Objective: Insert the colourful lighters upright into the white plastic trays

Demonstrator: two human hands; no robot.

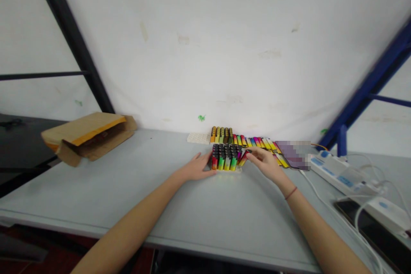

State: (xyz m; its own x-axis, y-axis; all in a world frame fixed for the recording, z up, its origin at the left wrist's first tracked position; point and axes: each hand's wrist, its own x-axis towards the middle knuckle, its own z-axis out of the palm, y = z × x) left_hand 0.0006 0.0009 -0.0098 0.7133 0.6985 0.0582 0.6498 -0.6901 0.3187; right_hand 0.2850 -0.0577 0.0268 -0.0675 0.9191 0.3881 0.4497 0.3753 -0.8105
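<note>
Left hand [197, 168] rests spread against upright black-topped lighters [226, 157] | right hand [266, 163] pinches tilted slim lighter [243, 159] | green wall scrawl [201, 117] illegible

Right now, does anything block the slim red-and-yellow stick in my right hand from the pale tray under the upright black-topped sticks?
Nothing visible does: the slim stick in your right hand slants toward the right end of the pale tray. The upright sticks stand just left; contact is unclear.

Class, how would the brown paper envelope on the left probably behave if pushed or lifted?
The brown paper envelope would probably slide rather than roll, given its broad, flattish shape. Its bent flap suggests thin, flexible paper that may crumple if squeezed.
</note>
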